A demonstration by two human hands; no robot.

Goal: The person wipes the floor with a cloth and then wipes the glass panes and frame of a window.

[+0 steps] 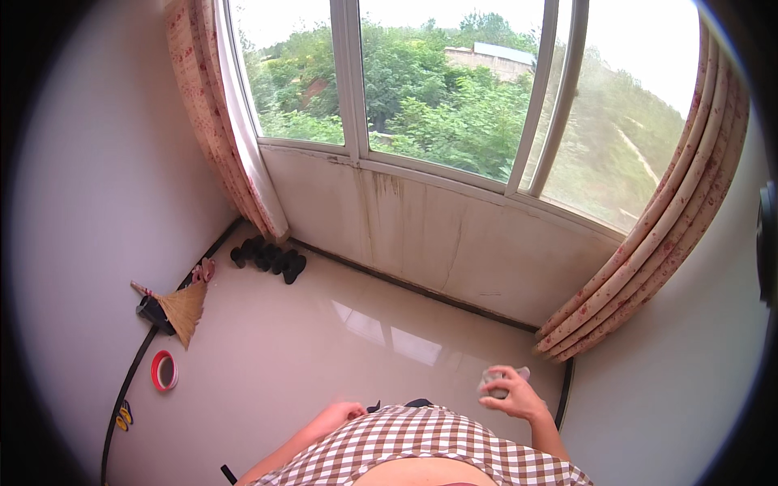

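My right hand [514, 393], low at the right, has its fingers wrapped around a crumpled greyish-white cloth [493, 384], held above the glossy floor. My left hand [349, 412] is beside the front of the brown-and-white checked shirt [413, 428]. Its fingers look curled, and a small dark thing [374, 407] shows right beside them; whether the hand holds it is unclear.
A straw broom [182, 307] leans over a black dustpan [155, 313] by the left wall. Near them are a red-rimmed basin [164, 370], yellow slippers [124, 417], pink slippers [204, 271] and several black shoes [267, 255]. Patterned curtains [656, 261] flank a wide window.
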